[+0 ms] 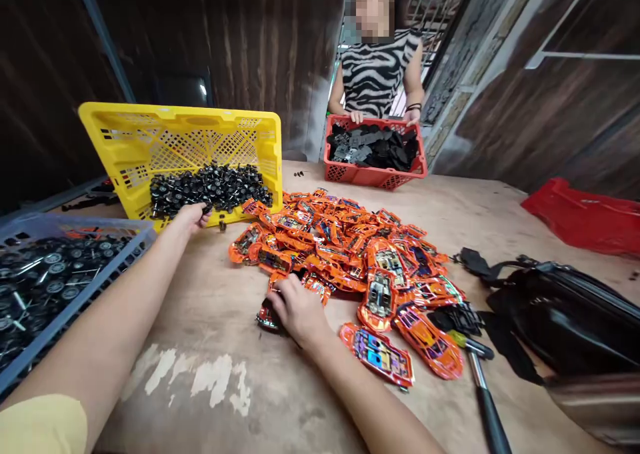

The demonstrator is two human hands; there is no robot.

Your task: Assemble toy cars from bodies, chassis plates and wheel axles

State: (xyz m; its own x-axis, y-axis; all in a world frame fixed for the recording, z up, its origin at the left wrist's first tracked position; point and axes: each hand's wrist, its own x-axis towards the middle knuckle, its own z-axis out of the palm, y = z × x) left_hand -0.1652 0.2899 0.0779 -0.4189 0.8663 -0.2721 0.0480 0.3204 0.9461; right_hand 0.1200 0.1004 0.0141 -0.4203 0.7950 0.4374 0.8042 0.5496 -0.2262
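Note:
My left hand (193, 218) is closed at the front rim of the yellow crate (187, 115), with a small dark piece at its fingertips that looks like a wheel axle. Behind it, a heap of black toy wheels on metal axles (213, 186) lies inside the tipped crate. My right hand (299, 309) curls over a dark toy car (267, 315) resting on the table, its fingers partly hiding the car. Just beyond is a large pile of shiny orange toy car bodies (345, 241), some upside down. One orange body (377, 353) lies right of my right wrist.
A translucent crate (90, 224) of wheels stands at left. Across the table (200, 327), a person (377, 67) holds a red basket (370, 175) of black plates. On the right lie a hammer (483, 387), a black bag (570, 314) and a red bag (585, 214).

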